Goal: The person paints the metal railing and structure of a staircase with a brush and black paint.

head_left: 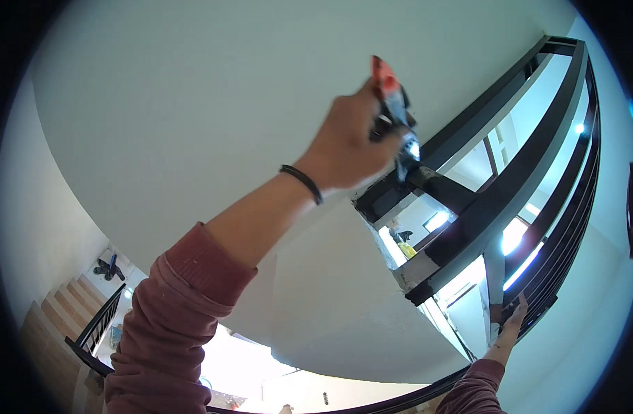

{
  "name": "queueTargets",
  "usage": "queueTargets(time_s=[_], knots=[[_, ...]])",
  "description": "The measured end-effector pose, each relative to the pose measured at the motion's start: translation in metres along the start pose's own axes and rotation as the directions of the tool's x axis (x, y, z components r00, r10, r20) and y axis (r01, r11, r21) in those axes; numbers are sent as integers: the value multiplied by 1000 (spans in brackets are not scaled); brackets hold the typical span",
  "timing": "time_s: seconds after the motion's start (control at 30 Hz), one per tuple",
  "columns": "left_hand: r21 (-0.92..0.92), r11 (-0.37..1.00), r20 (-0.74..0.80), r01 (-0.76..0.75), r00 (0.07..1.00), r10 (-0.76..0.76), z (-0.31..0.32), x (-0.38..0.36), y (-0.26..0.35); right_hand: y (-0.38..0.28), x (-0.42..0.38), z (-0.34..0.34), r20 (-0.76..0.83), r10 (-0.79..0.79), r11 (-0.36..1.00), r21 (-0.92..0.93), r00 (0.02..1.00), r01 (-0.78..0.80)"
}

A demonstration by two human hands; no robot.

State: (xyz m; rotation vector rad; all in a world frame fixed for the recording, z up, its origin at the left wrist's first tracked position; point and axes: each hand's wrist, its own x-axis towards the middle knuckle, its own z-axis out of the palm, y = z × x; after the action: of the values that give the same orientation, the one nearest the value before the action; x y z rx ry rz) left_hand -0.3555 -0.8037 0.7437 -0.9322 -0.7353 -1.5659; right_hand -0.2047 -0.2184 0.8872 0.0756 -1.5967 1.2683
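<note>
My left hand (pixel 358 134), with a black band at the wrist, is raised in the middle of the view, its fingers closed around a paintbrush (pixel 392 96). The brush is smeared by motion; its handle end is red-orange. Its dark tip lies at or very near a short black crosspiece of the railing (pixel 461 196); contact is hard to tell. Light patches and rough edges show on parts of this black frame. At the lower right, my right hand (pixel 513 323) grips the railing beside a grey upright (pixel 494 283). One digit points up along it, and the other fingers are mostly hidden.
A large pale curved wall or ceiling surface (pixel 192 124) fills the middle and left. Wooden stairs (pixel 54 324) with a black handrail (pixel 99 331) lie far below at the left. A dark curved rail (pixel 399 401) crosses the bottom. Bright windows (pixel 515 234) show through the railing.
</note>
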Motion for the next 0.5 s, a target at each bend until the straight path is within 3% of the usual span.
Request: queueTargets(time_s=[0.07, 0.1, 0.17, 0.23, 0.33, 0.37, 0.5], knots=[[-102, 994, 35, 29, 999, -26, 9, -2, 20, -7, -13, 11, -49, 13, 999, -45, 999, -15], [-255, 965, -15, 59, 998, -65, 9, -2, 31, -4, -8, 9, -88, -29, 996, -82, 996, 21], [-63, 995, -14, 74, 997, -75, -2, 6, 26, 4, 2, 0, -170, -111, 983, -163, 979, 84], [90, 989, 8, 118, 993, -119, -3, 8, 22, 0, -4, 2, -73, -71, 985, -161, 995, 58], [51, 998, -13, 29, 1000, -28, 9, 2, 16, -2, -6, 1, 24, -12, 992, -127, 1000, 15], [-161, 987, -62, 7, 998, -17, 13, 0, 15, -3, -5, -1, 33, 4, 994, -111, 999, 0], [60, 996, -49, 68, 997, -66, -4, 7, 25, 2, 0, -7, 50, 24, 994, -108, 998, -18]])
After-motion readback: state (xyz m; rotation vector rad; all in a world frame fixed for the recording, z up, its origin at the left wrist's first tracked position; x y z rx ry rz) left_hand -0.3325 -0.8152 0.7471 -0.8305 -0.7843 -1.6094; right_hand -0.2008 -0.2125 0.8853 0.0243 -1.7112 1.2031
